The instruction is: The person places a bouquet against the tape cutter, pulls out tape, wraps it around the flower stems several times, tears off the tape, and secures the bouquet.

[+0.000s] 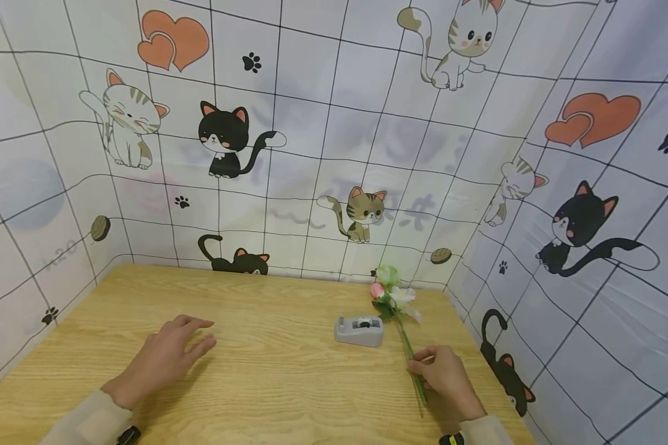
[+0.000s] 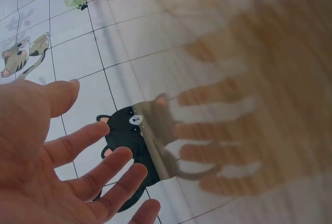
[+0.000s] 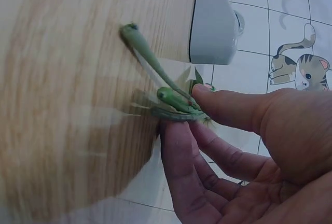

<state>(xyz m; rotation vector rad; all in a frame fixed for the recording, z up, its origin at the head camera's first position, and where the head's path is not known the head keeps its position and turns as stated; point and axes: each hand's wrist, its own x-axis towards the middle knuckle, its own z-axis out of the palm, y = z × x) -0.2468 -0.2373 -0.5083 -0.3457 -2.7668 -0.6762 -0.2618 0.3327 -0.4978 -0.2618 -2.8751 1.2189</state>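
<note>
Stems — between right-hand fingertips

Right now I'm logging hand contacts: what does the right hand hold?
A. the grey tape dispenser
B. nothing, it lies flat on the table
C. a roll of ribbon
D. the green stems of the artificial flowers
D: the right hand pinches the green stems between thumb and fingers, while the tape dispenser stands apart, untouched.

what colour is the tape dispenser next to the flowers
Grey. The tape dispenser shows best in the head view, on the wooden table beside the flowers.
</note>
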